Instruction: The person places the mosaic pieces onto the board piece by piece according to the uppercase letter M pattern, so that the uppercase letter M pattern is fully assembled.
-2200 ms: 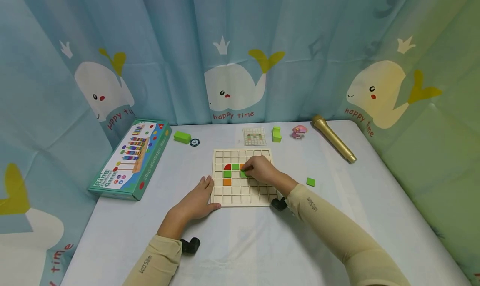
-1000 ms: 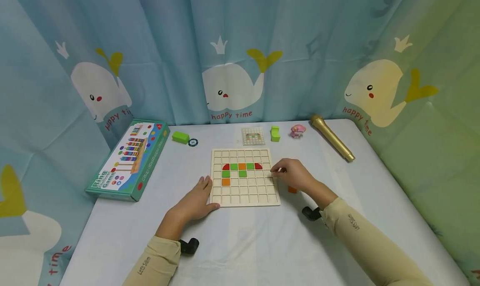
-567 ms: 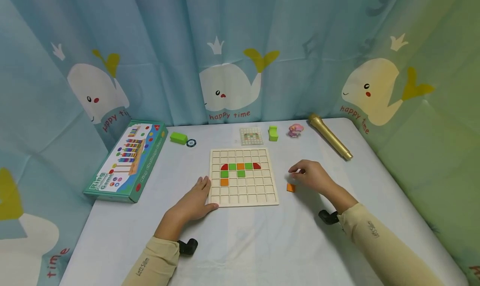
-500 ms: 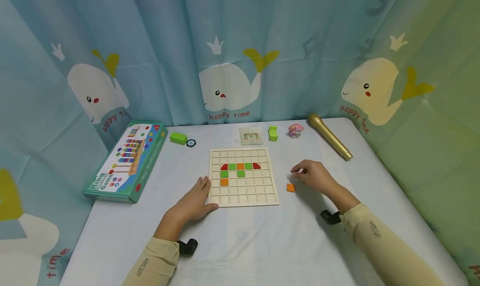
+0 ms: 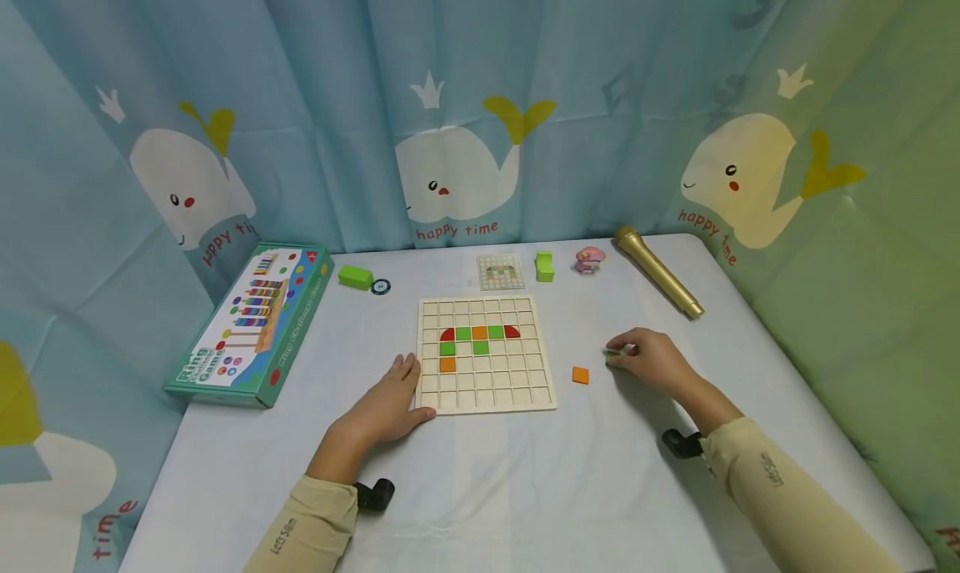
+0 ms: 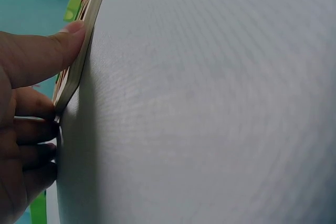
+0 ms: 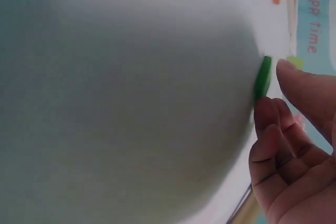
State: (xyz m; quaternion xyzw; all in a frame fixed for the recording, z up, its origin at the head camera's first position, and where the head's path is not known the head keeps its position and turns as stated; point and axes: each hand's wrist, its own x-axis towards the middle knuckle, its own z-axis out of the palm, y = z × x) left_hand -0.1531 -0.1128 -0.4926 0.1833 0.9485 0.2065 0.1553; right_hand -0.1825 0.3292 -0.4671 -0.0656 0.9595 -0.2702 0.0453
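A pale wooden grid board (image 5: 486,394) lies mid-table. Several green, orange and red tiles sit in its cells, with rounded red ones at both ends of the top row. My left hand (image 5: 386,404) rests at the board's left edge, fingers extended; its thumb (image 6: 68,45) touches the front edge in the left wrist view. Right of the board, my right hand (image 5: 651,363) has its fingers around a green tile (image 7: 262,80) on the table. An index fingertip meets that tile, while the thumb (image 7: 294,85) appears apart from it. A loose orange tile (image 5: 581,375) lies closer to the board.
Behind the board lies a small pattern card (image 5: 501,283). A green block (image 5: 544,267), a pink figurine (image 5: 590,259) and a gold microphone (image 5: 658,273) stand or lie to its right. Leftward are another green block (image 5: 356,278), a round chip (image 5: 381,287) and a game box (image 5: 251,327).
My right hand has left the board, where a full top row now shows, and moved right past the orange tile to the green tile. The left hand stays at the board's edge.
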